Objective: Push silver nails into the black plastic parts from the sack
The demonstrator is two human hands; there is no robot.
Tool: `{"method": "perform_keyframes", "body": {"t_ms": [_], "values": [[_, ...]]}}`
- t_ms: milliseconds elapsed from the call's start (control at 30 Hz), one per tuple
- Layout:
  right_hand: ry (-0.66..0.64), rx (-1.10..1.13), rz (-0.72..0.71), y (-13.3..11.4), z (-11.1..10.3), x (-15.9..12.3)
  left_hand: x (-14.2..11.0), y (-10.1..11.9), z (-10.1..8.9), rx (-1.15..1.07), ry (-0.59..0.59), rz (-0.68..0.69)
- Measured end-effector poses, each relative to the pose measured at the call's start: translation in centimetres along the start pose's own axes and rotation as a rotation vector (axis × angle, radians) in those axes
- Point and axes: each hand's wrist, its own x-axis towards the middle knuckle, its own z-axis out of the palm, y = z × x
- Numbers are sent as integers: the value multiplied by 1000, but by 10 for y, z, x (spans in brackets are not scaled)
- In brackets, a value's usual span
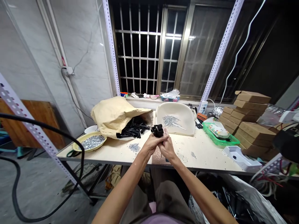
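Both my hands meet over the middle of the table, holding a small bundle of black plastic parts upright. My left hand is wrapped round the bundle's lower part. My right hand closes against it from the right, fingers pressed to the same bundle. Just beyond the hands stands a white tray holding long silver screws. To the left, a tan paper sack lies on its side, spilling more black parts.
A yellow dish of small silver pieces sits at the table's left end, with a small loose heap of silver pieces near it. A green basket, stacked cardboard boxes and a white tray fill the right side. A black hose curves at left.
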Motion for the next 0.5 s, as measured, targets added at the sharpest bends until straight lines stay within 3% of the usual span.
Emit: {"method": "perform_keyframes", "body": {"t_ms": [100,167,300,400,500], "values": [[3,-48,-28,0,-2,-11,0,-4,-4,-40,-17,-71],[-60,118,-1,-2,-8,-14,0,-6,-9,-44,0,-44],[-182,642,157,-6,-20,-12,1,-7,-17,103,181,222],[-140,753,245,-4,-23,-14,7,-10,-23,304,344,446],[-79,778,322,9,-22,-20,17,-11,-35,432,437,495]]}}
